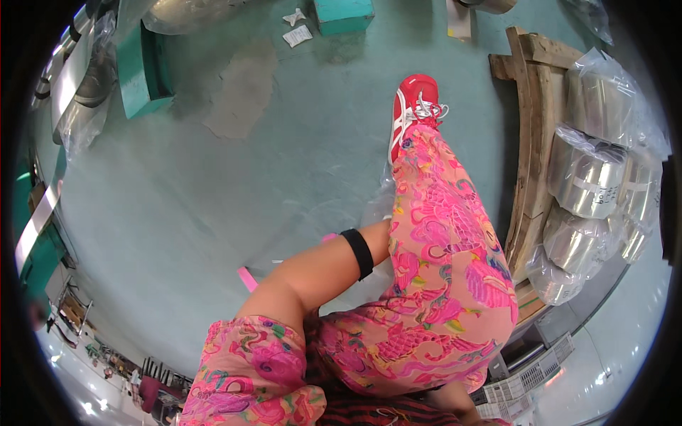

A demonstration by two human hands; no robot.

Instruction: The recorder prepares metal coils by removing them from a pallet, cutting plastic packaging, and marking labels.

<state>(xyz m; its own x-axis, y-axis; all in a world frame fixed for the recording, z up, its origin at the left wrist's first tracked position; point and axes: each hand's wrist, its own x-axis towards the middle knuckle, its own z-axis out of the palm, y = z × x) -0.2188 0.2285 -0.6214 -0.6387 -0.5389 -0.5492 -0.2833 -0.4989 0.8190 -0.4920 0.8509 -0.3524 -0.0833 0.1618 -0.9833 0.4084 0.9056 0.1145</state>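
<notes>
My left forearm [312, 273] reaches across from the lower left, with a black strap [356, 254] near the wrist. Just past the strap, the base of my left hand [380, 239] passes behind my patterned trouser leg [447, 220], which hides the fingers and anything in them. Crumpled clear plastic [380, 207] lies beside the leg, close to that hand. Low in the picture, a piece of bare skin [456, 401], apparently my right arm, shows under the leg; my right hand itself is out of sight.
A red shoe [418, 106] stands on the green floor [177, 213]. To the right, plastic-wrapped shiny metallic rolls [586, 174] lie by a wooden pallet [536, 163]. Green blocks [344, 15] stand farther off. A pink strip [247, 278] lies beside my left forearm.
</notes>
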